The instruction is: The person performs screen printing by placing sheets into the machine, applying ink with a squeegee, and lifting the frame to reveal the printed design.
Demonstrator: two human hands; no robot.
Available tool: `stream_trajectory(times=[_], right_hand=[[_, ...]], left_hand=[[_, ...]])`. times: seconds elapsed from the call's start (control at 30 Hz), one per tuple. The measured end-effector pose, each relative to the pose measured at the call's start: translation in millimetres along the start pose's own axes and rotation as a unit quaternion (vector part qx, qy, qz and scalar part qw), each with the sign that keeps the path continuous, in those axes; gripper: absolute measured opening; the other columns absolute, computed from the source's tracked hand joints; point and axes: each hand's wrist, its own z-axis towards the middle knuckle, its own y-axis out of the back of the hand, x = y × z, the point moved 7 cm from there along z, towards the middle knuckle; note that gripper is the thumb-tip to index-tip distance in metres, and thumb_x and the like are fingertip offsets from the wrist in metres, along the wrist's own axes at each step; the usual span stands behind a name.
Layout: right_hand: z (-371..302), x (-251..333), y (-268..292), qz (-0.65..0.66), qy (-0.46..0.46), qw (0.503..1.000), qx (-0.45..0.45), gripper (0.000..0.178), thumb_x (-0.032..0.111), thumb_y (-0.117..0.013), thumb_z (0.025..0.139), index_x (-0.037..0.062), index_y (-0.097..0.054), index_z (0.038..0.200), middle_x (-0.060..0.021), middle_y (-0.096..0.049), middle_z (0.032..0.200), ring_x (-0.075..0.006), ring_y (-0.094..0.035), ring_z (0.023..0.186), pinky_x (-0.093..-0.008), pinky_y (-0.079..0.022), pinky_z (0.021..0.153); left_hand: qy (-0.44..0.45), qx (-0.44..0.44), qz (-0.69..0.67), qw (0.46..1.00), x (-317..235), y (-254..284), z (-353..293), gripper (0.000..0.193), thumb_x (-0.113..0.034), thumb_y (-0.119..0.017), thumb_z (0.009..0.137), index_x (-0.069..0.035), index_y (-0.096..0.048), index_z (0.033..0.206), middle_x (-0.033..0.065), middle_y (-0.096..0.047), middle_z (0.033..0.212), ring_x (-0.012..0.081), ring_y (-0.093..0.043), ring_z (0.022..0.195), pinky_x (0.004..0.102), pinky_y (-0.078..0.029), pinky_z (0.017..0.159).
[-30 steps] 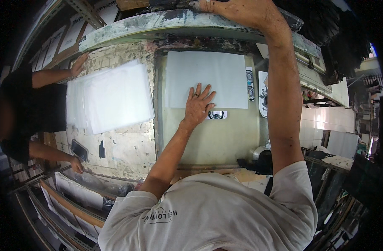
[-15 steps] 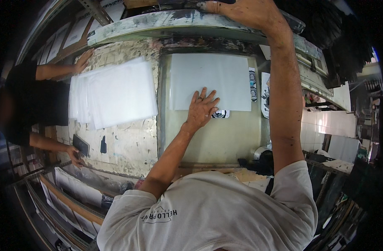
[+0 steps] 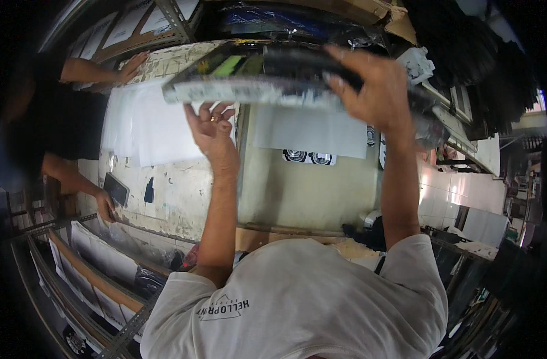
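Note:
My right hand (image 3: pixel 374 90) grips the near edge of a paint-stained screen frame (image 3: pixel 249 90) from above. My left hand (image 3: pixel 215 128), with a ring on one finger, holds the same edge from below, fingers curled up against it. The frame hangs tilted over a pale green print table (image 3: pixel 309 191). On that table lies a white sheet (image 3: pixel 312 133), partly hidden by the frame, with two round black printed marks (image 3: pixel 309 157) at its near edge.
At the left a co-worker in black rests one hand (image 3: pixel 133 64) by a stack of white sheets (image 3: pixel 157 128) and holds a dark flat object (image 3: pixel 115 188) with the other. Racks with printed sheets (image 3: pixel 94 269) run along the lower left. White tiles (image 3: pixel 459 191) lie at the right.
My left hand has lifted off the white sheet and gone up to the frame's edge. The frame has swung down and toward me, now covering the far part of the sheet.

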Motion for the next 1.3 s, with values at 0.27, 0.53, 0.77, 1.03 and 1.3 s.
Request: stream_trajectory(times=[0.27,0.53,0.77,1.03,1.3], right_hand=[[-104,17,-64,0.128,-0.161,0.972,0.112,0.042,0.018,-0.073,0.079,0.0189,-0.072,0.12,-0.0136,-0.065,0.082,-0.0304,-0.063,0.068,-0.0418,-0.052,0.067],[-177,12,-150,-0.006,-0.173,0.934,0.312,0.07,0.009,-0.078,0.072,0.0164,-0.057,0.139,-0.0142,-0.06,0.112,-0.0311,-0.054,0.106,-0.0474,-0.037,0.097],[-144,-63,-193,0.004,-0.174,0.962,0.21,0.08,0.01,-0.076,0.061,0.0153,-0.056,0.138,-0.0141,-0.056,0.115,-0.0294,-0.049,0.112,-0.0473,-0.029,0.099],[-52,-175,-243,-0.056,-0.138,0.977,0.153,0.077,0.012,-0.075,0.068,0.0186,-0.054,0.141,-0.0177,-0.056,0.129,-0.0305,-0.049,0.121,-0.0478,-0.029,0.101],[-18,-187,-228,0.018,-0.141,0.976,0.168,0.056,0.01,-0.072,0.079,0.0285,-0.063,0.132,-0.0218,-0.069,0.108,-0.0381,-0.065,0.098,-0.0478,-0.049,0.088]], left_hand=[[0.174,-0.041,0.156,0.971,12,96,-69,0.096,0.014,-0.084,0.054,0.001,-0.041,0.139,0.0116,-0.061,0.122,0.023,-0.061,0.109,0.0337,-0.054,0.094],[0.011,0.034,0.598,0.8,31,149,-100,0.113,-0.036,-0.098,0.037,0.0,-0.05,0.132,0.0195,-0.035,0.145,0.0376,-0.033,0.134,0.0494,-0.032,0.112],[0.016,0.031,0.599,0.8,25,144,-99,0.108,-0.041,-0.097,0.037,0.001,-0.056,0.129,0.018,-0.032,0.147,0.0382,-0.033,0.133,0.0515,-0.032,0.111],[0.034,0.034,0.582,0.812,26,146,-100,0.111,-0.049,-0.096,0.042,-0.003,-0.052,0.134,0.0201,-0.03,0.146,0.0377,-0.031,0.134,0.0515,-0.034,0.11],[-0.03,0.036,0.565,0.824,23,149,-101,0.114,-0.041,-0.098,0.042,-0.003,-0.049,0.137,0.0155,-0.045,0.135,0.0319,-0.042,0.128,0.0454,-0.039,0.108]])
